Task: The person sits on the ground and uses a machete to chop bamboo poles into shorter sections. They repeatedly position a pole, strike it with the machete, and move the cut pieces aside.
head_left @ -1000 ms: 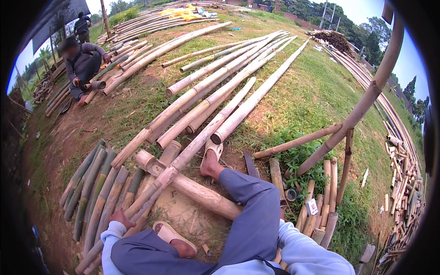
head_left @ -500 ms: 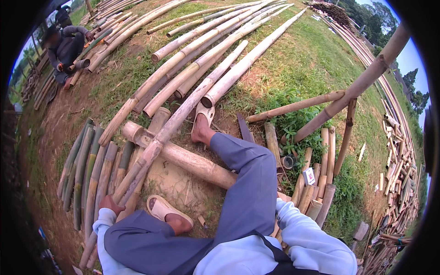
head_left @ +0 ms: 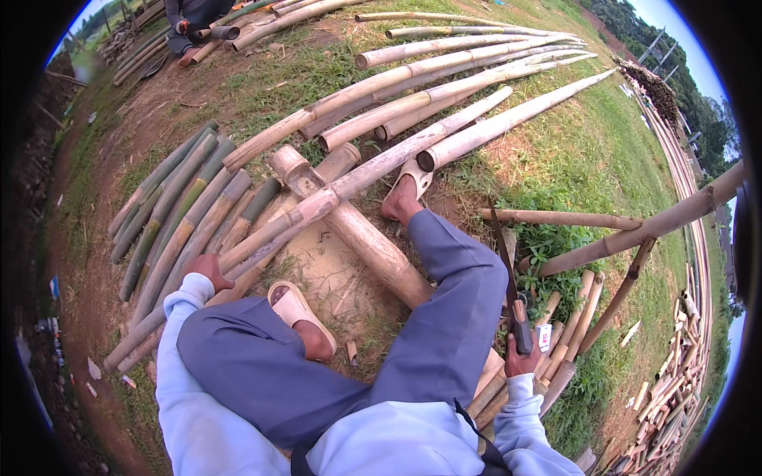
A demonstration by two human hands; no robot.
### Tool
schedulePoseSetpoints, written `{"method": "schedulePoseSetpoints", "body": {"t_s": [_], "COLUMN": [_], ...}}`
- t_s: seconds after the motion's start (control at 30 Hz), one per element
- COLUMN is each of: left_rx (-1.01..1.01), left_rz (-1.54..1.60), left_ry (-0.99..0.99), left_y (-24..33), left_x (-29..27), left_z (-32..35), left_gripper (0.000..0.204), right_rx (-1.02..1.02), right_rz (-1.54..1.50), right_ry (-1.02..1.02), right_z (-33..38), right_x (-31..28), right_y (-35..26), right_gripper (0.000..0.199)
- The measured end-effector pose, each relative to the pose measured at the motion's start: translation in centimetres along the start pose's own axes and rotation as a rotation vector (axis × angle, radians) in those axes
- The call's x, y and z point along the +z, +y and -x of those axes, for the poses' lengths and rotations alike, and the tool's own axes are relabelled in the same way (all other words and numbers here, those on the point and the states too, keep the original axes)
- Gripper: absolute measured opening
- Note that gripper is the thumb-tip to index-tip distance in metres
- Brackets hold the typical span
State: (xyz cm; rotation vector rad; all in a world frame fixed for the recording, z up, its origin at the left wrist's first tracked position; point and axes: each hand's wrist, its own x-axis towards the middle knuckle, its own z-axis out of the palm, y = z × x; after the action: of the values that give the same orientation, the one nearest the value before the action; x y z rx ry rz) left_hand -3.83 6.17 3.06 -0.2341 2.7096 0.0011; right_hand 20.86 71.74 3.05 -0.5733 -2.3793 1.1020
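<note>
A long bamboo pole [head_left: 381, 179] lies slantwise over a thick, notched bamboo log [head_left: 369, 246]. My left hand [head_left: 210, 274] is closed round the near part of this pole, beside my left knee. In my right hand [head_left: 522, 361], to the right of my other knee, is a handsaw [head_left: 521, 327] gripped by its dark handle. Its narrow blade points up and away from me, apart from the pole. A small white box [head_left: 544, 336] sits right beside the saw handle, on the bamboo pieces.
Several cut greenish bamboo lengths [head_left: 171, 214] lie at the left. Long poles [head_left: 444, 95] spread over the grass ahead. A slanted bamboo post [head_left: 635, 232] with braces stands at right, near short bamboo pieces [head_left: 583, 313]. Another person [head_left: 198, 17] sits far left.
My right hand has come into view from behind my knee, holding the saw, whose handle now shows. The view has shifted, and my left hand still grips the pole.
</note>
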Motion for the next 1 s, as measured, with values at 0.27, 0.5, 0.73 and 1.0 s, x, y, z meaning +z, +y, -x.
{"method": "schedulePoseSetpoints", "body": {"t_s": [0.27,0.5,0.73,1.0], "left_rx": [0.001,0.011,0.034,0.016], "left_rz": [-0.017,0.022,0.053,0.104], "left_ry": [-0.025,-0.029,-0.026,-0.094], "left_y": [-0.1,-1.6,-1.4,-1.0], "left_x": [0.2,1.7,1.9,1.3], "left_z": [0.8,1.7,1.4,0.9], "left_gripper": [0.066,0.072,0.075,0.076], "right_rx": [-0.075,0.071,-0.030,-0.215], "right_rz": [-0.280,-0.438,-0.410,-0.299], "right_ry": [-0.250,-0.672,-0.831,-0.908], "right_z": [-1.3,-0.2,1.6,0.9], "right_x": [-3.1,6.8,11.9,13.1], "right_y": [-14.4,-17.9,-17.2,-17.8], "right_gripper": [0.040,0.022,0.021,0.022]}}
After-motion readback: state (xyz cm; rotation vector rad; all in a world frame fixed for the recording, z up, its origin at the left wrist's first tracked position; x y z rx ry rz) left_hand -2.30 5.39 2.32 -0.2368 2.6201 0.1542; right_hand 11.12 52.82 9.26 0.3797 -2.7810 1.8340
